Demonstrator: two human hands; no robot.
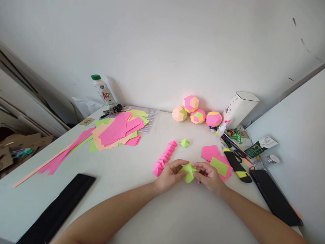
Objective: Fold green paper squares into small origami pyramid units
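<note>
Between my two hands is a piece of light green folded paper [189,174], its flaps partly spread. My left hand [171,174] pinches its left side between thumb and fingers. On the other side, my right hand [208,176] grips the right edge the same way. Just beyond my left hand runs a row of pink folded paper pieces [166,156], set close together. A finished-looking green folded piece [185,143] sits alone past the row's far end. By my right hand lie flat pink paper sheets [210,151] with a green paper rectangle [219,166] on top.
Several paper balls [190,103] sit against the wall. Loose coloured sheets [119,130] cover a cutting mat at left, near a bottle [103,91] and keys [114,110]. A utility knife [236,165], a glue bottle [221,130], a white container [241,106] and a phone [275,196] line the right.
</note>
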